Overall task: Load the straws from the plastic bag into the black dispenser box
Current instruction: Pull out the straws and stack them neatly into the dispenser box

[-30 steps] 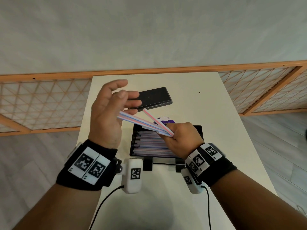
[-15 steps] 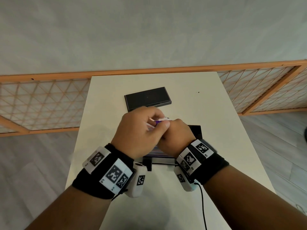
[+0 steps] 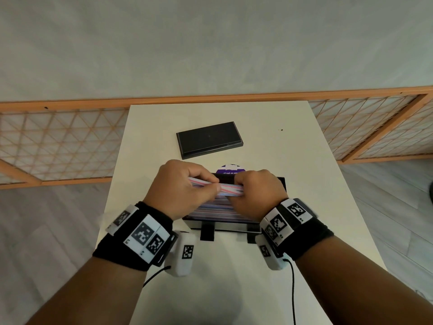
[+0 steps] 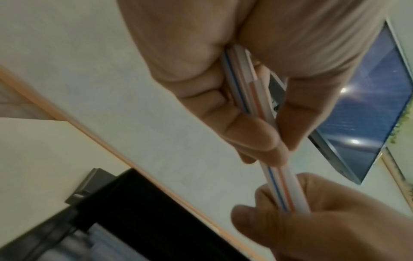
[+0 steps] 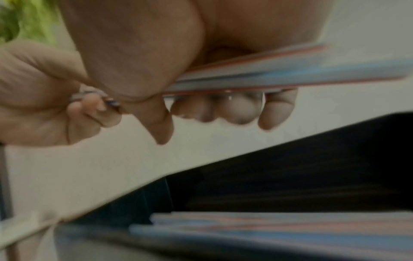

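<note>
A small bundle of striped straws (image 3: 228, 189) lies level between my two hands, just above the open black dispenser box (image 3: 282, 184). My left hand (image 3: 185, 186) grips the bundle's left end and my right hand (image 3: 254, 191) grips its right end. The left wrist view shows the straws (image 4: 277, 185) running from my left fingers (image 4: 252, 134) into the right hand (image 4: 324, 220). In the right wrist view the held straws (image 5: 290, 70) hang over the box (image 5: 312, 176), where several straws (image 5: 268, 229) lie stacked. A purple-labelled piece (image 3: 230, 169) of plastic packaging peeks out behind the box.
The box's flat black lid (image 3: 209, 139) lies farther back on the white table (image 3: 293, 148). An orange lattice fence (image 3: 58, 141) runs behind the table on both sides. Two black feet of the box (image 3: 207, 232) point toward me at its front.
One second ago my left hand was raised and open while the right held fanned straws. The left hand came in, took hold, and both hands now hold the bundle level above the box.
</note>
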A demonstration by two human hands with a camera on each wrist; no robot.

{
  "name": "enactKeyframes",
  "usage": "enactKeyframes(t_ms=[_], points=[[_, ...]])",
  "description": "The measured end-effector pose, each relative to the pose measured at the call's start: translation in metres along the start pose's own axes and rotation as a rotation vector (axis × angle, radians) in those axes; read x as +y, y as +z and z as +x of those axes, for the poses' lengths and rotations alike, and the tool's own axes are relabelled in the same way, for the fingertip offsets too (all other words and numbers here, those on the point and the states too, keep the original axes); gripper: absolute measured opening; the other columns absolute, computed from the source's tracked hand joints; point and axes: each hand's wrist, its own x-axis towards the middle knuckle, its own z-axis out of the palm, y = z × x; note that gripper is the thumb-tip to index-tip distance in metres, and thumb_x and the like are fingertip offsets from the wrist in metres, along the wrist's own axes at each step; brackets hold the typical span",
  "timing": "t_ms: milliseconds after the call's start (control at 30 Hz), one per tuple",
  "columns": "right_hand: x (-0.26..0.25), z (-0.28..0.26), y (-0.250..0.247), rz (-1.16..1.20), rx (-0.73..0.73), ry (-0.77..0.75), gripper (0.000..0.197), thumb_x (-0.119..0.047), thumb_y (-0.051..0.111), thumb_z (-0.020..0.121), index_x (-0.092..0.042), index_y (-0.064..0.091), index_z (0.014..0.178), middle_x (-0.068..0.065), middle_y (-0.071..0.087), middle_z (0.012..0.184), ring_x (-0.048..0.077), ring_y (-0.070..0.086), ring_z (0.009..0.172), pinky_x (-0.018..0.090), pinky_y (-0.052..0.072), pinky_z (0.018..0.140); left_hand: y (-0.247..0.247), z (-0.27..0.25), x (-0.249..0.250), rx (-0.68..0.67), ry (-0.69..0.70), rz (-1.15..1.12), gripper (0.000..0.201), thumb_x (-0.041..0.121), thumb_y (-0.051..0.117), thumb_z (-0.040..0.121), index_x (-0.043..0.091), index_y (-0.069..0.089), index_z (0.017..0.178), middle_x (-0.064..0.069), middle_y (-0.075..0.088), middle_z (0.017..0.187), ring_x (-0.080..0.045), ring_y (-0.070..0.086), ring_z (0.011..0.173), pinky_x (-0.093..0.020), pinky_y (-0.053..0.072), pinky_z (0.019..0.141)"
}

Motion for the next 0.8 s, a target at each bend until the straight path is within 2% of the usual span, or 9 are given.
enactKeyframes(t_ms=[133, 200, 267, 300, 367, 467, 600, 700, 800], points=[[-0.001, -0.001, -0.001, -0.092, -0.1, 0.029, 0.01, -0.033, 0.058, 0.078, -0.026, 0.051, 0.076, -0.007, 0.043, 0.064, 0.023, 0.049, 0.069, 0.027, 0.038, 0.061, 0.014, 0.001, -0.006, 0.049, -0.067, -0.115, 0.017, 0.014, 0.076, 0.089, 0.015, 0.078, 0.072, 0.005, 0.074, 0.068, -0.015, 0.074, 0.063, -0.045, 0.065, 0.063], [-0.002, -0.002, 0.002, -0.1, -0.116, 0.017, 0.013, -0.036, 0.058, 0.08, -0.027, 0.049, 0.076, -0.007, 0.047, 0.068, 0.022, 0.05, 0.069, 0.026, 0.039, 0.062, 0.021, 0.006, -0.016, 0.082, -0.114, -0.121, 0.022, 0.018, 0.073, 0.092, 0.011, 0.077, 0.072, 0.006, 0.072, 0.065, -0.012, 0.074, 0.064, -0.038, 0.065, 0.061], [0.002, 0.0, 0.005, -0.129, -0.122, 0.023, 0.023, -0.049, 0.058, 0.082, -0.028, 0.049, 0.079, -0.006, 0.054, 0.075, 0.019, 0.051, 0.07, 0.026, 0.04, 0.062, 0.025, 0.009, -0.028, 0.074, -0.059, 0.013, 0.023, 0.021, 0.069, 0.095, 0.011, 0.078, 0.076, 0.008, 0.072, 0.069, -0.007, 0.069, 0.07, -0.023, 0.055, 0.062], [0.006, 0.001, 0.008, -0.15, -0.133, 0.035, 0.032, -0.06, 0.056, 0.082, -0.029, 0.05, 0.08, -0.007, 0.056, 0.077, 0.017, 0.052, 0.07, 0.026, 0.04, 0.061, 0.024, 0.009, -0.033, 0.055, -0.032, 0.066, 0.023, 0.023, 0.065, 0.098, 0.012, 0.079, 0.083, 0.006, 0.074, 0.076, -0.008, 0.067, 0.075, -0.02, 0.05, 0.064], [0.014, 0.004, 0.011, -0.194, -0.17, 0.074, 0.05, -0.08, 0.049, 0.076, -0.03, 0.051, 0.084, -0.007, 0.058, 0.079, 0.015, 0.055, 0.071, 0.026, 0.043, 0.061, 0.022, 0.007, -0.042, 0.001, -0.006, 0.131, 0.03, 0.028, 0.053, 0.105, 0.013, 0.078, 0.098, 0.001, 0.075, 0.089, -0.011, 0.067, 0.084, -0.021, 0.048, 0.073], [0.022, 0.008, 0.014, -0.193, -0.191, 0.122, 0.062, -0.09, 0.048, 0.066, -0.031, 0.053, 0.085, -0.007, 0.059, 0.081, 0.016, 0.057, 0.074, 0.028, 0.047, 0.064, 0.024, 0.004, -0.048, -0.126, -0.059, 0.121, 0.036, 0.035, 0.043, 0.108, 0.017, 0.074, 0.113, -0.001, 0.073, 0.091, -0.014, 0.069, 0.086, -0.029, 0.053, 0.08], [0.017, 0.012, 0.016, -0.1, -0.247, 0.065, 0.056, -0.082, 0.058, 0.068, -0.028, 0.054, 0.08, -0.006, 0.059, 0.076, 0.012, 0.057, 0.07, 0.027, 0.048, 0.063, 0.035, 0.004, -0.048, -0.168, -0.091, 0.013, 0.031, 0.023, 0.049, 0.106, 0.017, 0.067, 0.131, -0.005, 0.062, 0.111, -0.016, 0.071, 0.089, -0.036, 0.059, 0.09], [0.017, 0.014, 0.015, -0.014, -0.296, 0.018, 0.047, -0.072, 0.065, 0.073, -0.026, 0.058, 0.081, -0.005, 0.059, 0.075, 0.011, 0.057, 0.07, 0.027, 0.048, 0.065, 0.031, 0.005, -0.051, -0.211, -0.045, 0.106, 0.035, 0.013, 0.057, 0.102, 0.019, 0.065, 0.136, 0.011, 0.058, 0.109, -0.008, 0.063, 0.099, -0.019, 0.048, 0.094], [0.018, 0.015, 0.014, 0.024, -0.331, -0.002, 0.049, -0.071, 0.069, 0.069, -0.027, 0.061, 0.089, -0.005, 0.061, 0.081, 0.013, 0.058, 0.076, 0.029, 0.051, 0.071, 0.023, 0.004, -0.048, -0.274, 0.019, 0.261, 0.046, 0.016, 0.069, 0.095, 0.02, 0.062, 0.14, 0.008, 0.055, 0.122, -0.011, 0.056, 0.113, -0.019, 0.041, 0.098]])
